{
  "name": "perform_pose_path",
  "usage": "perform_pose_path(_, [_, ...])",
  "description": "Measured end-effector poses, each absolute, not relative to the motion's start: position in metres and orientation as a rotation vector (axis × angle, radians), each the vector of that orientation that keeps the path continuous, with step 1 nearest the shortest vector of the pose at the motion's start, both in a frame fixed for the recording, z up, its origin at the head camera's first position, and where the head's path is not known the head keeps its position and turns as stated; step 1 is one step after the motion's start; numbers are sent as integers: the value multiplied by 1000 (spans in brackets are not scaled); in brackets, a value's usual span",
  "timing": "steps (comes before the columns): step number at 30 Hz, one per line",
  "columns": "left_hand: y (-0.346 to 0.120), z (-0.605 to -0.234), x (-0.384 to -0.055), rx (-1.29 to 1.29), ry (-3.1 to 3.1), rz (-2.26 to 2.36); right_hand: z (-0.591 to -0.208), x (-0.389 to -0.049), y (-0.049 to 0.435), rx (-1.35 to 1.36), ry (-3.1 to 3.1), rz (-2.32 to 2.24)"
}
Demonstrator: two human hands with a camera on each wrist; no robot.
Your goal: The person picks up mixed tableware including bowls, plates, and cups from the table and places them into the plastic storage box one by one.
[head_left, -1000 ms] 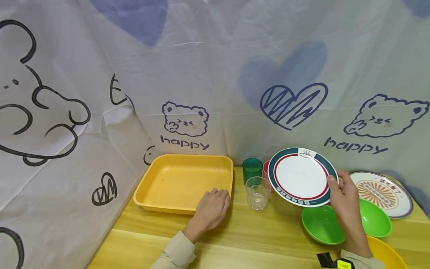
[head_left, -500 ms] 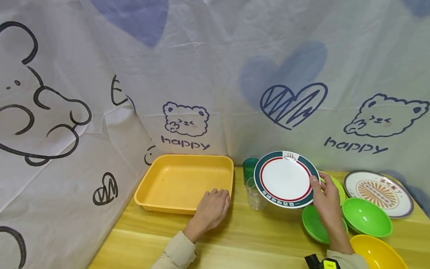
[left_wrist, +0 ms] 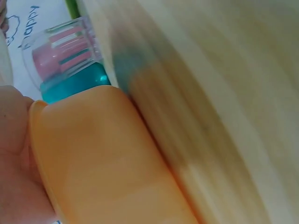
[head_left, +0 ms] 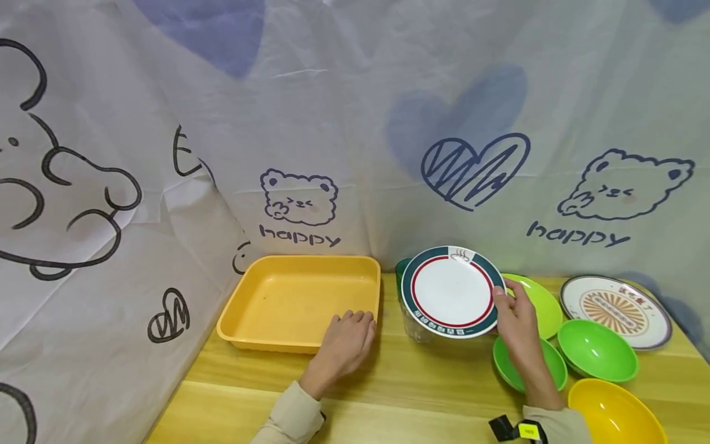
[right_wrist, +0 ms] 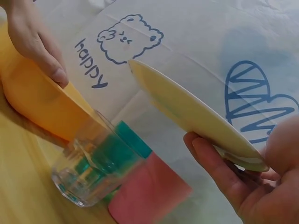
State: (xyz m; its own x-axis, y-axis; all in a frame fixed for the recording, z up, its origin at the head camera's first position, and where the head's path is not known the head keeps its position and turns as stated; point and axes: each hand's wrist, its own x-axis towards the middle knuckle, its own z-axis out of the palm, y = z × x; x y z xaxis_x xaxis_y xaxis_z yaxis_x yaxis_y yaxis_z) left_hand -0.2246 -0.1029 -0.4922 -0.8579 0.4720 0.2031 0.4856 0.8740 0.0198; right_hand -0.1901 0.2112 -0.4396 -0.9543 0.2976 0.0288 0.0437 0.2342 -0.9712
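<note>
In the head view my right hand pinches the right edge of a white plate with a dark green rim and a red ring. The plate is raised and tilted over the cups; the right wrist view shows its underside, with fingers beneath it. My left hand grips the front right rim of a yellow tray. Partly hidden behind the plate are a clear cup and a green cup. A pink cup shows beside them in the right wrist view.
Right of the plate are a lime green plate and a patterned white oval plate. Two green bowls, one beside the other, and a yellow bowl stand nearer. A printed cloth hangs behind the table.
My right hand has carried the white plate leftward, from above the green bowl to in front of the cups, uncovering the lime plate. My left hand has stayed on the tray rim.
</note>
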Motion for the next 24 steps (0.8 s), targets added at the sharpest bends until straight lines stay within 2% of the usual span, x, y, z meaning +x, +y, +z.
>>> perform_pose_path(10, [-101,-473,-230,-677,-2690,-435,-441,-195,197,-285,-2286,1859])
perform_pose_path(19, [-78,-459,-237,-696,-2545,-1237,-441,-190,194,-240,-2254,1903])
perform_pose_path(24, [-70,-459,-233,-659,-2500,-1485,-445,-188,190,-216,-2266,1922])
